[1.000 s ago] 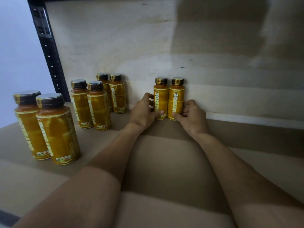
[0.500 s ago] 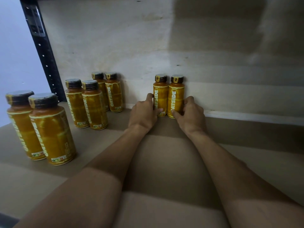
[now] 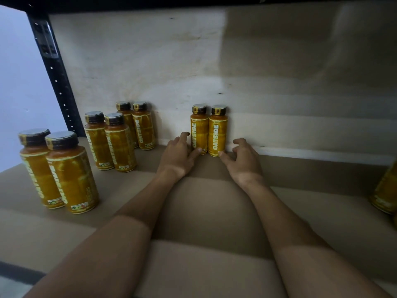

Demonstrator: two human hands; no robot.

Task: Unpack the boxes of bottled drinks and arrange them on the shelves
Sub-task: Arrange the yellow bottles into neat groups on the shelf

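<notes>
Well out from the back panel (image 3: 150, 61), the front bottles (image 3: 60, 168) stand on the shelf (image 3: 204, 211). Closer to the panel, the left hand (image 3: 177, 155) brackets the left bottle (image 3: 199, 134), thumb on its base and forefinger by its side; whether it pinches cannot be told. The right hand (image 3: 242, 160) is slack, fingers curled clear, thumb tip touching the right bottle (image 3: 217, 134). Both bottles stand upright against the panel. Full, rigid and smooth-labelled, they are probably heavy and slick, best gripped round the mid-body.

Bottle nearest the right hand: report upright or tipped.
Upright: the bottle stands on its base on the shelf, cap on top.
</notes>
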